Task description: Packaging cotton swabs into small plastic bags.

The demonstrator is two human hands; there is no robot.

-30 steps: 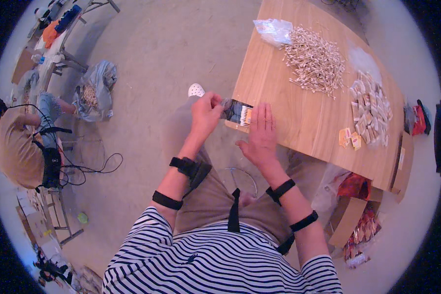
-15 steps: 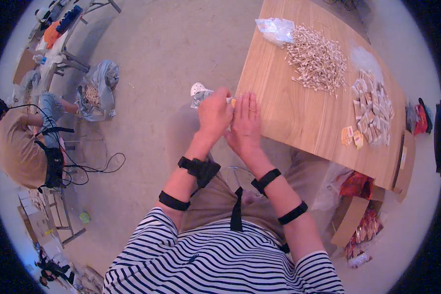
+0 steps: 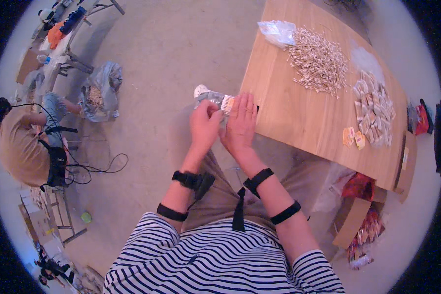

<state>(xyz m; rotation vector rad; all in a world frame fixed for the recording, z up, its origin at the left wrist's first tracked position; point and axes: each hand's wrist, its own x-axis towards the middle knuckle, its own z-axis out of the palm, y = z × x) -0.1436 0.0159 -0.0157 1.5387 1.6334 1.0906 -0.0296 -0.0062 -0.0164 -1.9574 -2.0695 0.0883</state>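
At the table's near left corner, my right hand lies flat with fingers stretched out. Under and beside its fingers is a small clear packet with a row of cotton swabs and an orange part. Just left of it my left hand is closed, thumb and fingers pinched together near the packet's end. What the pinch holds is too small to tell. Farther back on the table lies a large heap of loose cotton swabs. Several filled packets are piled at the right.
Two orange-and-yellow cards lie near the packet pile. A clear plastic bag touches the swab heap. Cardboard boxes stand below the table's right side. At the left, another person sits by a grey bag.
My left hand has moved down and left, away from the right fingers. The row of swabs in the packet now shows between the hands. My right hand stays flat at the corner.
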